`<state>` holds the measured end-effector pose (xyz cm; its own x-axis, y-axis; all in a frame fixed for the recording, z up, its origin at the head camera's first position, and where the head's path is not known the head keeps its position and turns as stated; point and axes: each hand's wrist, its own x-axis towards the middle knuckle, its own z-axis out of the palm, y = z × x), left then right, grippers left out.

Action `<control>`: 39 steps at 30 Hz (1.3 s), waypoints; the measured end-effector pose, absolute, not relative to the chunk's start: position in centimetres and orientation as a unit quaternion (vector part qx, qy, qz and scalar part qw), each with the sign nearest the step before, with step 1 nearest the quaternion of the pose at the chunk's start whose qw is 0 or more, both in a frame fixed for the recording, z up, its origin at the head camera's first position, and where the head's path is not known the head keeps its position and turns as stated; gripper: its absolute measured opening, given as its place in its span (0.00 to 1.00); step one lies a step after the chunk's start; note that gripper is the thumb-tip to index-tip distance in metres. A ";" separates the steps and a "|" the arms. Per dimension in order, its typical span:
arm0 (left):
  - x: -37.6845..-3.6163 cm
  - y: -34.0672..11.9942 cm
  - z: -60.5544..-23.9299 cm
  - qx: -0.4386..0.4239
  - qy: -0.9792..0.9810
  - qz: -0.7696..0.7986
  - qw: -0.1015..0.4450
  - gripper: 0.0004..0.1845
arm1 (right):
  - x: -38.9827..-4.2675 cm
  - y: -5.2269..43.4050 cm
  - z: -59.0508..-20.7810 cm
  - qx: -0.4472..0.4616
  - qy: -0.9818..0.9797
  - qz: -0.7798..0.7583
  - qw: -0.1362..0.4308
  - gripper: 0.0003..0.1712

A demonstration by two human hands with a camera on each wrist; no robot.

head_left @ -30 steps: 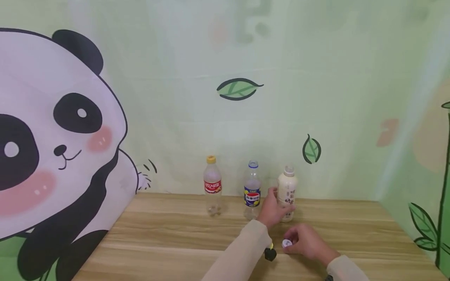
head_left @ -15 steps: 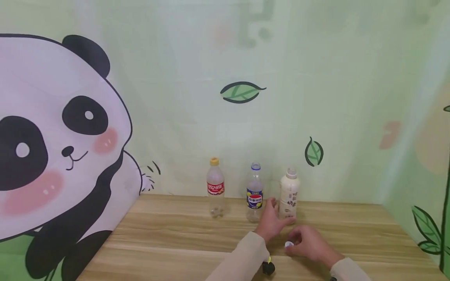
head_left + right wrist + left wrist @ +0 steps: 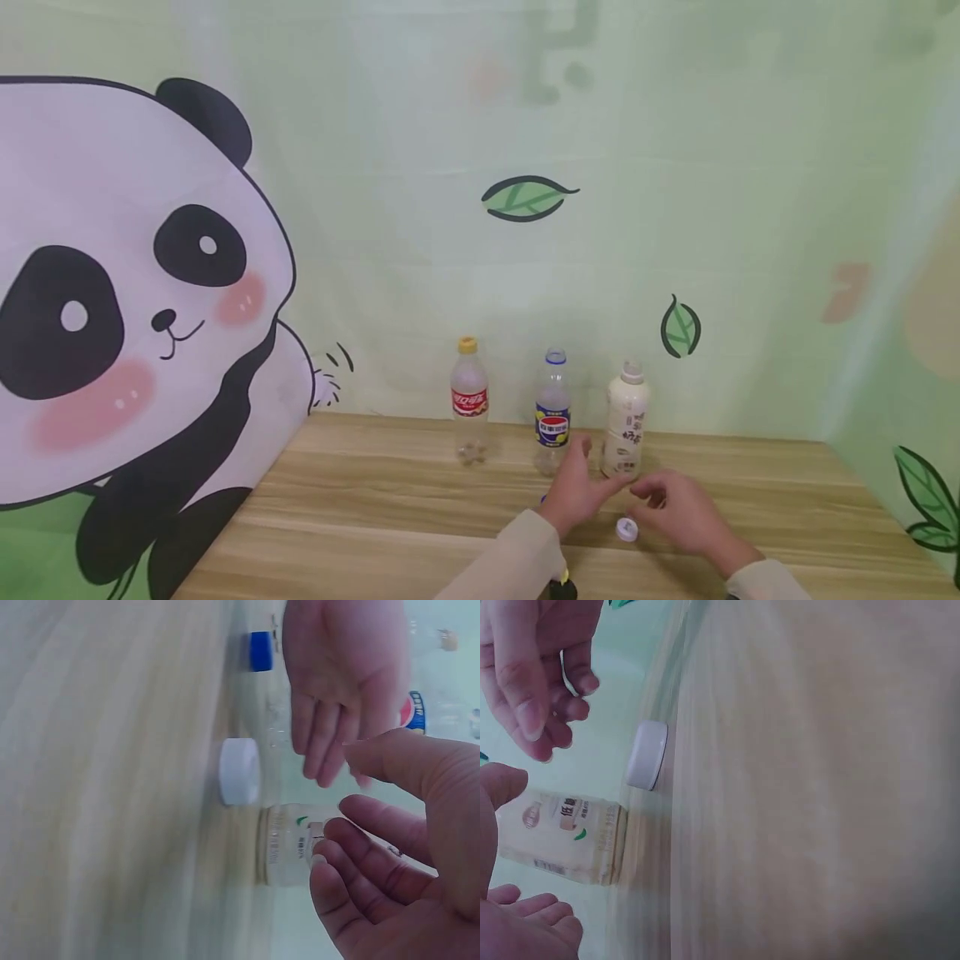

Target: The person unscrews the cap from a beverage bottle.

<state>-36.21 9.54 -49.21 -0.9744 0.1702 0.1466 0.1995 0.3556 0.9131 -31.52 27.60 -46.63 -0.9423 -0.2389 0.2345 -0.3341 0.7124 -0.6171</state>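
A cream bottle stands uncapped near the back of the wooden table. Its white cap lies on the table in front of it, with nothing holding it. My left hand hovers just left of the bottle's base, fingers loose and empty. My right hand hangs above and right of the cap, fingers relaxed and apart. The left wrist view shows the white cap and the cream bottle free of both hands. The right wrist view shows the white cap in front of the cream bottle.
A Pepsi bottle without a cap stands left of the cream one. Further left is a cola bottle with a yellow cap. A blue cap lies by my left hand. A panda wall closes the left side.
My right hand has let go of the white cap and lifted off it. My left hand has come off the cream bottle and drawn back a little.
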 end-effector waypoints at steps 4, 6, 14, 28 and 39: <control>-35.3 8.6 -49.2 -0.122 -0.825 -0.552 -0.005 0.43 | -31.1 27.3 -46.0 0.151 -0.921 0.349 0.078 0.12; -34.8 8.0 -49.2 -0.133 -0.825 -0.549 -0.006 0.41 | -30.9 27.1 -45.7 0.154 -0.920 0.353 0.078 0.13; -32.6 5.8 -48.8 -0.178 -0.821 -0.542 0.010 0.32 | -30.1 25.6 -45.2 0.134 -0.904 0.402 0.057 0.17; -30.9 1.0 -47.8 -0.149 -0.787 -0.590 0.100 0.20 | -29.5 20.7 -44.1 0.161 -0.876 0.452 0.051 0.13; -31.9 -2.8 -47.3 -0.069 -0.771 -0.598 0.207 0.21 | -30.1 16.2 -42.4 0.136 -0.854 0.498 0.062 0.09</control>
<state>-31.90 -2.84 -47.32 -0.9050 -0.1415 0.4012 0.3536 0.2742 0.8943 -30.11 16.15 -42.43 -0.9550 -0.1710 0.2424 -0.2952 0.4668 -0.8337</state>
